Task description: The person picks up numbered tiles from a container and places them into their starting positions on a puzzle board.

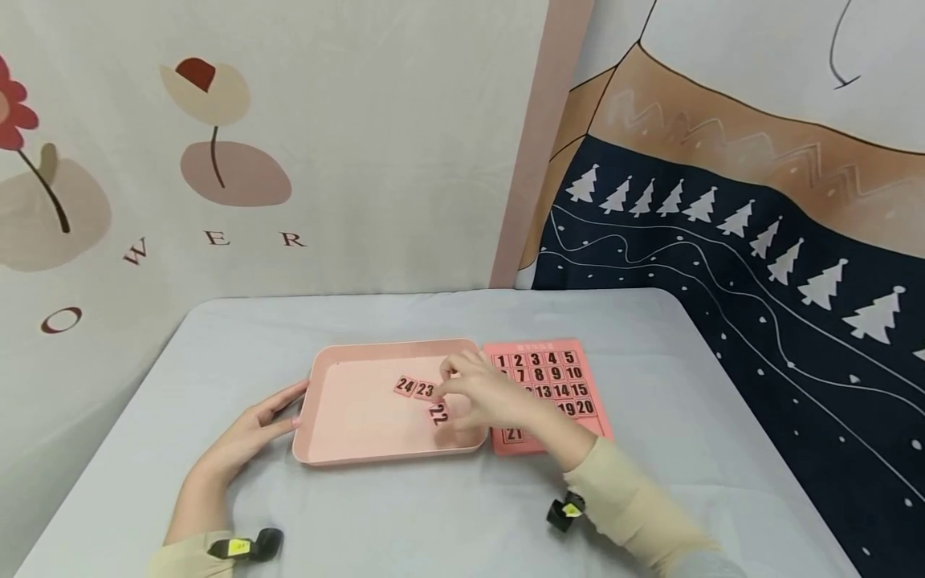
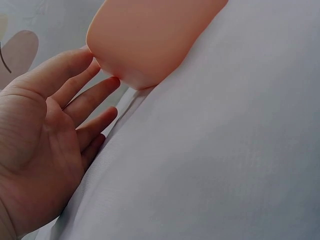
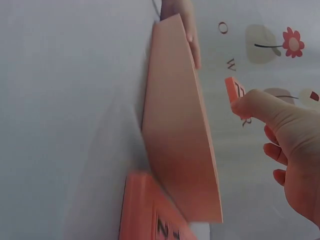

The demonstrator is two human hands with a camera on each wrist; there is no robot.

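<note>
My right hand [image 1: 482, 393] is over the right part of a pink tray [image 1: 361, 459], pinching a number tile marked 22 [image 1: 438, 414] between thumb and fingers. In the right wrist view this tile [image 3: 234, 93] shows at the thumb tip, above the tray's rim. Two more tiles, 24 [image 1: 405, 386] and 23 [image 1: 425, 390], lie side by side in the tray. My left hand [image 1: 242, 437] rests its fingertips against the tray's left end, fingers loosely extended. Close up, the left thumb and fingertips [image 2: 114, 84] touch the tray's corner.
Right beside the tray lies a pinkish-red number board [image 1: 601, 413] with tiles in rows, partly covered by my right hand and forearm. Tile 21 [image 1: 514, 434] sits in its bottom row. A pale cloth covers the table [image 1: 405, 522], with a printed curtain [image 1: 405, 160] behind it.
</note>
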